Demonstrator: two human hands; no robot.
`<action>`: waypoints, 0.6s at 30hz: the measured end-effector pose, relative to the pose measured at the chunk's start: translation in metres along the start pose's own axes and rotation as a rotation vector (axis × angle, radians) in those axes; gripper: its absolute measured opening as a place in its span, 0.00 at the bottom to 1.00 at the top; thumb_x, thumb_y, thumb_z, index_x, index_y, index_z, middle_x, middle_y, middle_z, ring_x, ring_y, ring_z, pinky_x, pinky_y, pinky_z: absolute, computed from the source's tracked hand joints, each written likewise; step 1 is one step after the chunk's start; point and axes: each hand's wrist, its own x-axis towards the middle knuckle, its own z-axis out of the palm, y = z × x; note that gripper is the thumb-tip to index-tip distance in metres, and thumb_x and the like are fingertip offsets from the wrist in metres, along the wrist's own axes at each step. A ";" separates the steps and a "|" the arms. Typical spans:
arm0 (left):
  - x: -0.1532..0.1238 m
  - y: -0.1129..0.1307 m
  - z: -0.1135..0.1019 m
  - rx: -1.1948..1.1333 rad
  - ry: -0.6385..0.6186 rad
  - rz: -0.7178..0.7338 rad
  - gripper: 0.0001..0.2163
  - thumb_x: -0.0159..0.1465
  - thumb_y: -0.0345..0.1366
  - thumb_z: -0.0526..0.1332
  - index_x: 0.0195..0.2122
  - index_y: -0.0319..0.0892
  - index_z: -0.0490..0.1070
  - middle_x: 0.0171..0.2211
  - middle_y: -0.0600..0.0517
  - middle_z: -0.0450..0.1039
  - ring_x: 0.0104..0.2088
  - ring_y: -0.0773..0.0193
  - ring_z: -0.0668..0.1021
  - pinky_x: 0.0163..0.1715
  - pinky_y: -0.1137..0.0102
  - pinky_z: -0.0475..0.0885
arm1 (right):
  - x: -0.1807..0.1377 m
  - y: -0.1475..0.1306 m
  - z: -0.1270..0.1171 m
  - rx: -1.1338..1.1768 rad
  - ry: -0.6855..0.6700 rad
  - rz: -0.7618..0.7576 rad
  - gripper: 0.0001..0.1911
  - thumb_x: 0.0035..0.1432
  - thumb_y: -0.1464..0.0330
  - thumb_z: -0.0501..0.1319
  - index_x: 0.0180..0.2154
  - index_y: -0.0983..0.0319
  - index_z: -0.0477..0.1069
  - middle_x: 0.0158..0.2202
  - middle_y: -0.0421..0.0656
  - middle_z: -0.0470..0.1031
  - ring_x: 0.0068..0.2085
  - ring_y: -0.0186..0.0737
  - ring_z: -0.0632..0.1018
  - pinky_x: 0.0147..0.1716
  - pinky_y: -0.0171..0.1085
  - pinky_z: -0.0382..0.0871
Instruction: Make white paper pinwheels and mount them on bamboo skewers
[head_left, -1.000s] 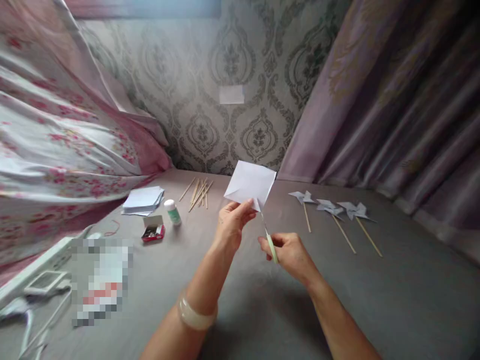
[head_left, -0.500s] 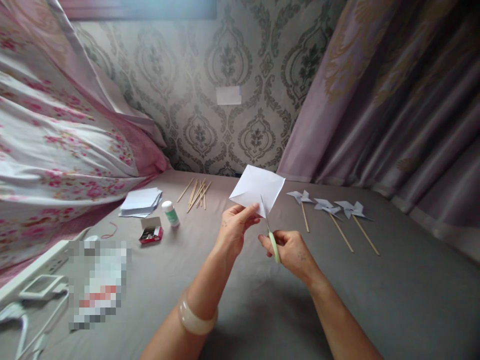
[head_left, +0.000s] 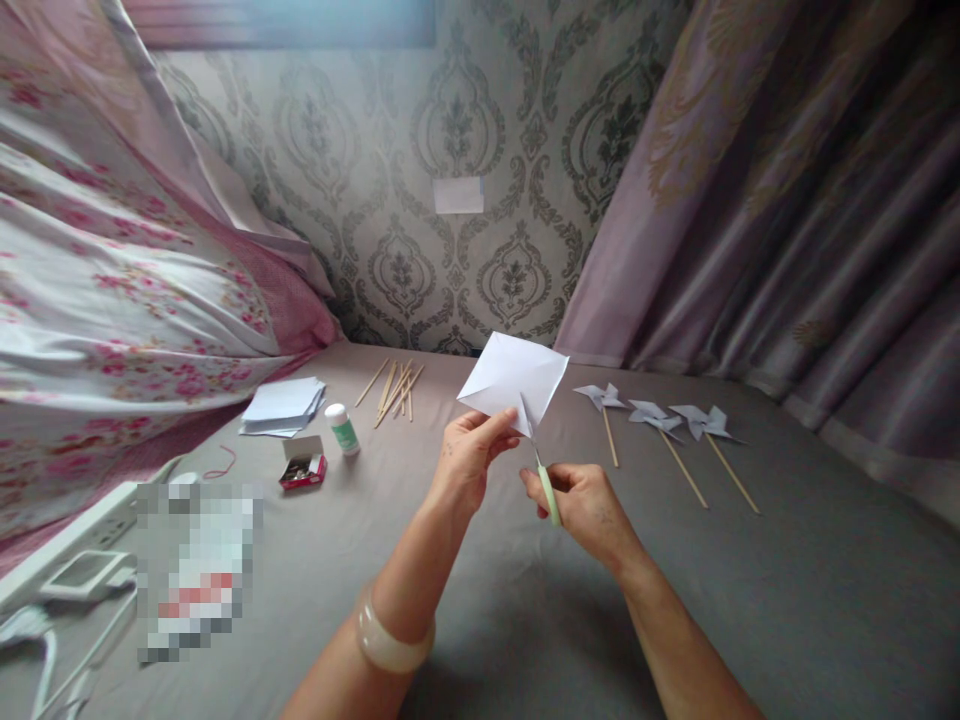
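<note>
1. Paper stack [head_left: 281,402] and sticks [head_left: 398,391]: apparently left to be used.
2. By the left hand [head_left: 469,456], pinched closed, the sheet [head_left: 510,375] is held aloft; cutting seemingly unfinished.
3. Scissors [head_left: 550,495], at its near corner, are gripped by the curled right hand [head_left: 586,505].
4. Pinwheels [head_left: 654,415]: three laid out, seemingly finished.

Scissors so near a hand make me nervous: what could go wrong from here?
The left fingers grip the paper close to the blades of the scissors, so a slip might nick them. The paper is held up in the air near its lower corner, so it could bend and the cut might stray. The small box stands open, so a knock might spill what is inside.
</note>
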 end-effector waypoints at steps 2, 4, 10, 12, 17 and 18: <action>0.000 0.000 0.000 0.000 -0.001 0.001 0.14 0.40 0.37 0.75 0.20 0.37 0.71 0.19 0.53 0.73 0.22 0.70 0.75 0.26 0.75 0.72 | 0.000 0.001 0.000 -0.004 0.003 -0.006 0.23 0.47 0.53 0.64 0.15 0.62 0.63 0.15 0.37 0.62 0.20 0.30 0.61 0.21 0.33 0.52; 0.001 0.000 0.000 0.001 0.000 0.000 0.14 0.40 0.37 0.75 0.20 0.37 0.71 0.19 0.53 0.74 0.22 0.70 0.75 0.26 0.75 0.72 | 0.001 0.002 0.000 -0.012 0.007 -0.011 0.22 0.48 0.53 0.63 0.16 0.62 0.63 0.15 0.37 0.62 0.21 0.30 0.61 0.21 0.33 0.52; 0.000 0.000 0.001 -0.001 0.005 -0.004 0.15 0.40 0.37 0.75 0.21 0.37 0.72 0.20 0.52 0.74 0.22 0.70 0.76 0.26 0.75 0.71 | 0.001 0.002 0.000 -0.035 0.015 -0.002 0.22 0.47 0.53 0.63 0.15 0.62 0.63 0.15 0.36 0.59 0.20 0.30 0.59 0.21 0.33 0.51; 0.000 0.000 0.001 -0.006 0.004 -0.003 0.14 0.40 0.37 0.75 0.22 0.37 0.72 0.20 0.53 0.74 0.22 0.70 0.75 0.27 0.75 0.71 | 0.001 0.001 0.000 -0.041 0.019 -0.002 0.22 0.47 0.53 0.63 0.15 0.62 0.63 0.15 0.36 0.59 0.20 0.30 0.58 0.21 0.33 0.50; 0.000 -0.001 0.001 -0.015 0.003 0.006 0.14 0.40 0.36 0.75 0.22 0.37 0.72 0.20 0.53 0.73 0.22 0.70 0.74 0.27 0.75 0.70 | 0.000 0.001 0.000 -0.041 0.019 -0.014 0.22 0.48 0.54 0.63 0.15 0.62 0.62 0.15 0.36 0.59 0.20 0.29 0.58 0.20 0.33 0.50; 0.000 -0.001 0.001 -0.017 0.005 0.006 0.14 0.40 0.36 0.75 0.22 0.37 0.72 0.20 0.53 0.73 0.22 0.70 0.74 0.27 0.75 0.70 | 0.000 0.001 0.000 -0.043 0.018 -0.015 0.22 0.48 0.54 0.63 0.15 0.62 0.62 0.15 0.36 0.59 0.20 0.30 0.58 0.21 0.33 0.50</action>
